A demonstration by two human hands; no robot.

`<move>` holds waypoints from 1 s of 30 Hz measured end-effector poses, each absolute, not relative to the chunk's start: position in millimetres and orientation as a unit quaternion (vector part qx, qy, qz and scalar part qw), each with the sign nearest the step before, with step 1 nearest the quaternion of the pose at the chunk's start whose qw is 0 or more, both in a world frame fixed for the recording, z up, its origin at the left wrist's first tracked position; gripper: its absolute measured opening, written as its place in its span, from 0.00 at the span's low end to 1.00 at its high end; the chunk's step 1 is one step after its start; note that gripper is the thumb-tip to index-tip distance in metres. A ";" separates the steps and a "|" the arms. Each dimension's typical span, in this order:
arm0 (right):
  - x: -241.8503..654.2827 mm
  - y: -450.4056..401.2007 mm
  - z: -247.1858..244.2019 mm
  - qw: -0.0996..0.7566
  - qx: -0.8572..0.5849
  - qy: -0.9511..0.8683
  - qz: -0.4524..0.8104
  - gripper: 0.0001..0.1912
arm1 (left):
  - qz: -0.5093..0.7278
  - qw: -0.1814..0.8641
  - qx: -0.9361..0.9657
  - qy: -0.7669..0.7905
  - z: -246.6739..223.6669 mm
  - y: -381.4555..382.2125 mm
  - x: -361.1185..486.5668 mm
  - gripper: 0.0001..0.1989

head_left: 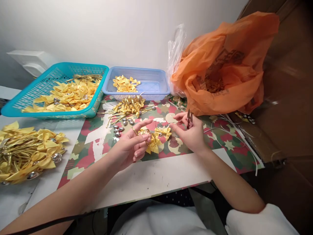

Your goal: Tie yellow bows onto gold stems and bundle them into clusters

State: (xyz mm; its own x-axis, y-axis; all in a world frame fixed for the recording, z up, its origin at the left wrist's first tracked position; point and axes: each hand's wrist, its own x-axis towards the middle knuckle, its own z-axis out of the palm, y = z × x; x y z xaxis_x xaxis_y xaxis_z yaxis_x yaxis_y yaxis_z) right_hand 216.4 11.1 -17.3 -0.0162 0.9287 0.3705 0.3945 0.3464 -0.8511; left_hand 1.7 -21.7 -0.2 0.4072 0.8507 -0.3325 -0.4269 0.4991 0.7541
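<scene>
My left hand (133,143) is closed on a yellow ribbon bow (153,143) with gold cord looped at its fingers. Small scissors (189,119) with dark blades stick up from my right hand (193,132), whose fingers are curled round them. Between the hands, a second yellow bow (163,132) with a silver bead lies on the patterned sheet, close to the right fingertips. Beyond the left hand sit several silver beads (118,131) and a pile of yellow bows with gold cords (129,106).
A teal basket (97,104) of yellow bows stands at the back left, beside a blue basket (149,96) with fewer. More bows (31,153) are heaped at left. An orange bag (227,81) stands at the back right, near cardboard (288,98) and white strands.
</scene>
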 end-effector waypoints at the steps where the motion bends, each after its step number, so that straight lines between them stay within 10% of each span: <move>1: 220.4 15.1 -18.0 0.473 -0.531 -0.654 0.257 0.24 | 0.408 0.801 0.269 0.347 1.6 -20.6 -0.7 0.29; 5: 229.8 23.2 -21.5 0.383 -0.568 -0.646 0.337 0.22 | 0.426 0.825 0.218 0.301 7.2 -18.4 -7.3 0.32; 30: 205.0 -6.5 -8.8 0.474 -0.316 -0.626 0.532 0.25 | 0.314 0.626 0.529 0.480 -11.0 -30.0 16.8 0.17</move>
